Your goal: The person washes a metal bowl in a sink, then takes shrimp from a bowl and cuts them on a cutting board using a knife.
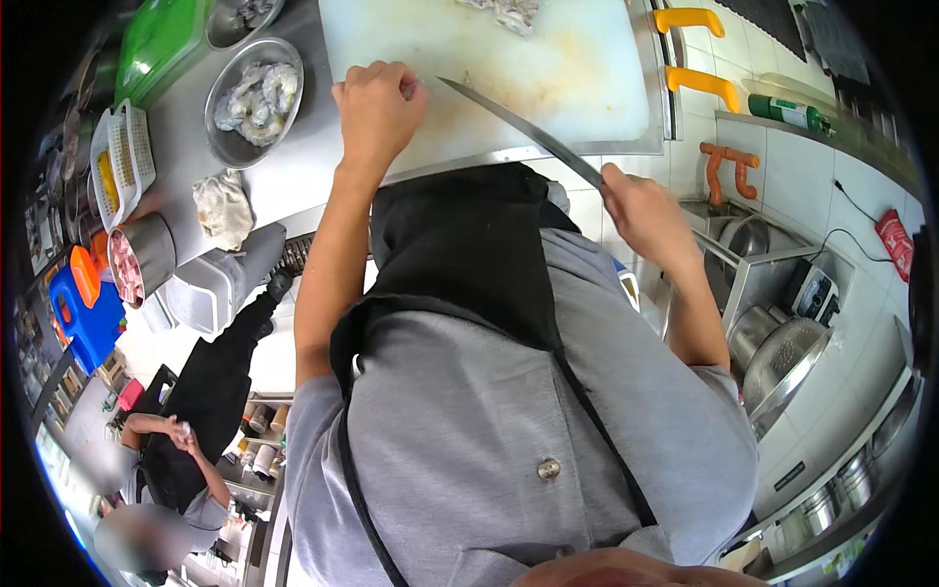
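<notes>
My right hand [646, 213] is closed around the handle of a long kitchen knife [528, 129]. Its blade points up and left across the white cutting board [587, 68], tip close to my left hand [381, 112]. That hand is curled over the board's left side, fingers pressed together; whatever they may hold is hidden. Grey, raw-looking shrimp [504, 14] lie at the board's far edge. More shrimp [262, 103] fill a metal bowl [220, 132] left of my left hand.
Left on the steel counter are a crumpled cloth [223, 210], a white basket [137, 147], a green-lidded container [156, 44] and a metal pot [152, 249] of pink pieces. Yellow handles [704, 86] stick out right of the board. Another person [186, 440] stands at lower left.
</notes>
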### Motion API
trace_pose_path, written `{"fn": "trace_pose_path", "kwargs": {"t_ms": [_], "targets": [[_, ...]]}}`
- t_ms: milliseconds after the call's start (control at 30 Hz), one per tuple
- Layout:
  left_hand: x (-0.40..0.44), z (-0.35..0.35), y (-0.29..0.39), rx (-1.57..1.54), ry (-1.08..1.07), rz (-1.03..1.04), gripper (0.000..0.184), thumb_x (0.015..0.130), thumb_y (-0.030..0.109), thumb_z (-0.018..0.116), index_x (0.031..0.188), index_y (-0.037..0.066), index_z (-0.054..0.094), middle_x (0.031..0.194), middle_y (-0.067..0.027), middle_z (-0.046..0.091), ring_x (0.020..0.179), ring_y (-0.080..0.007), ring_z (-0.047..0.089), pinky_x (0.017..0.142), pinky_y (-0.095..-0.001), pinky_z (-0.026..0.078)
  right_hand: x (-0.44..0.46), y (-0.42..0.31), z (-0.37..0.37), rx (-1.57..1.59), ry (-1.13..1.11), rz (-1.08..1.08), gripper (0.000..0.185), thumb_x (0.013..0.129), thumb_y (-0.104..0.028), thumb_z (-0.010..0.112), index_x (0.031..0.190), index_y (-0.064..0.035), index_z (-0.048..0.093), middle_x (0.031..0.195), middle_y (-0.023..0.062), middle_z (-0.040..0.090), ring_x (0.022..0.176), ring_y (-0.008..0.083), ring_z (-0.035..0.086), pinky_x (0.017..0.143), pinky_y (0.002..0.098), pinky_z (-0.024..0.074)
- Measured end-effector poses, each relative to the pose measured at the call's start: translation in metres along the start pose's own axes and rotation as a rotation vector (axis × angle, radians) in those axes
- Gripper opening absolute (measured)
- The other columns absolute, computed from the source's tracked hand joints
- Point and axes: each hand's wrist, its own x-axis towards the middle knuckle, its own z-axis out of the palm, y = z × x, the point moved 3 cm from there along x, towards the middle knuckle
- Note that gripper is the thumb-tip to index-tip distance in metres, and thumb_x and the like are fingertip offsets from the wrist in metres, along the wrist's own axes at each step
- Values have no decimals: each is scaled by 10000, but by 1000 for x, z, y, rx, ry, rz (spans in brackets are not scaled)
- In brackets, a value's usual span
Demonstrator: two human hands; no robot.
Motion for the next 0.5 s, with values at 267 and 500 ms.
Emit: {"fn": "trace_pose_path", "kwargs": {"t_ms": [267,500], "targets": [[24,17,26,-128,-36,193,261,763,101,679,1021,104,715,948,-84,668,947,-313,573,844,-474,400,-24,27,-3,564,-5,189,183,995,-148,566,914,-21,461,656,208,527,587,397,470,579,461,392],[29,36,53,-10,-293,586,199,771,154,706,958,89,685,971,-100,647,990,-332,582,889,-446,472,-24,33,2,676,109,314,190,1015,-156,554,906,-27,469,584,89,489,515,196,469,510,371,381]]}}
